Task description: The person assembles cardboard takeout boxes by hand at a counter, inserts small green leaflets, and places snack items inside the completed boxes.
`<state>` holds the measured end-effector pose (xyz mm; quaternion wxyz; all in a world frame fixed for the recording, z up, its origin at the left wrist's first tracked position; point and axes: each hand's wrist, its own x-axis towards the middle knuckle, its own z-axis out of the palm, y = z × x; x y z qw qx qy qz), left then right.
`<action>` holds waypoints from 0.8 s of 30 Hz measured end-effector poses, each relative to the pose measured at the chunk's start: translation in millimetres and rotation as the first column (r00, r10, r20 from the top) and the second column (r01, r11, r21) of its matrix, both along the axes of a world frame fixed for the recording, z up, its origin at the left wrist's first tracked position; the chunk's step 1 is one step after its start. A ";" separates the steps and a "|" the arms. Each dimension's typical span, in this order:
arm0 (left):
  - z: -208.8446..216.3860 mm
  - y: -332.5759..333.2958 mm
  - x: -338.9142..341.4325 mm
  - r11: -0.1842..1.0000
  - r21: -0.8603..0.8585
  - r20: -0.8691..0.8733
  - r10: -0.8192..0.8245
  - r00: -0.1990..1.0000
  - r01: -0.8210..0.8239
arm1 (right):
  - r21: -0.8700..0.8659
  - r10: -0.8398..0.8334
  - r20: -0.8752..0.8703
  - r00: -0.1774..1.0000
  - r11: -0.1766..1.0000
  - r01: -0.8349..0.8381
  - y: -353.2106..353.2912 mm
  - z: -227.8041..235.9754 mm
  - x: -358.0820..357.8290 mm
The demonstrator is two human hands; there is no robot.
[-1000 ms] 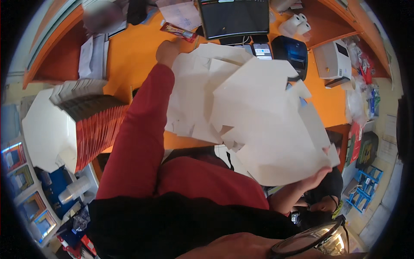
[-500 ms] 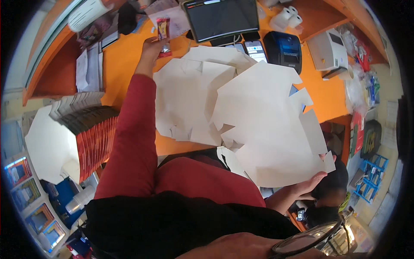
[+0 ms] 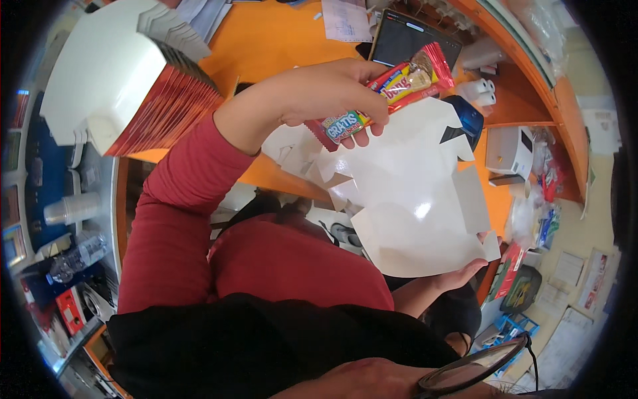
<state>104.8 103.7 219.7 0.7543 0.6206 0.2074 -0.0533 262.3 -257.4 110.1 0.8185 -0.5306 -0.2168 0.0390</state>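
Note:
My left hand (image 3: 332,90) is closed around the middle of a snack bar in a red wrapper (image 3: 423,72), whose two ends stick out past the fingers. The bar hangs over the far left part of a flat white cardboard box blank (image 3: 415,199) with notched edges and folded flaps. My right hand (image 3: 460,275) grips that blank by its near right corner, with some fingers hidden beneath it. Another white blank (image 3: 289,147) lies on the orange desk (image 3: 266,46), mostly covered by my left forearm and the upper blank.
A stack of red-and-white box blanks (image 3: 106,70) stands at the left. Along the back are a tablet (image 3: 415,45), paper rolls (image 3: 477,92) and a dark printer (image 3: 467,114). A white device (image 3: 510,153) sits at the right. Clear plastic cups (image 3: 72,210) are at the far left.
My left hand has brought the snack bar from the back left of the desk toward the right, over the blank. The view has turned right. My right hand still holds the blank's corner.

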 end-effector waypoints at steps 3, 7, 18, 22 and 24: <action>5.2 -11.0 -13.4 0.998 0.058 0.037 -0.017 0.999 0.015 | -0.007 0.043 -0.010 0.999 0.999 -0.043 -12.1 -3.6 0.6; 23.3 -31.2 -25.5 0.995 0.098 0.020 -0.017 1.000 0.015 | -0.043 0.004 0.021 1.000 0.999 -0.003 -20.1 1.9 -5.8; 29.3 -66.5 -24.3 0.972 0.144 0.062 -0.197 0.978 0.186 | -0.033 -0.113 0.012 0.994 0.993 0.113 -56.1 18.1 -14.1; 48.7 -79.3 -25.9 0.964 0.169 0.042 -0.217 0.975 0.208 | -0.021 -0.166 0.003 0.986 0.986 0.166 -70.5 15.5 -15.4; 51.3 -78.6 -24.8 0.944 0.217 0.024 -0.258 0.966 0.247 | 0.013 -0.152 -0.020 0.988 0.988 0.153 -73.6 15.6 -16.4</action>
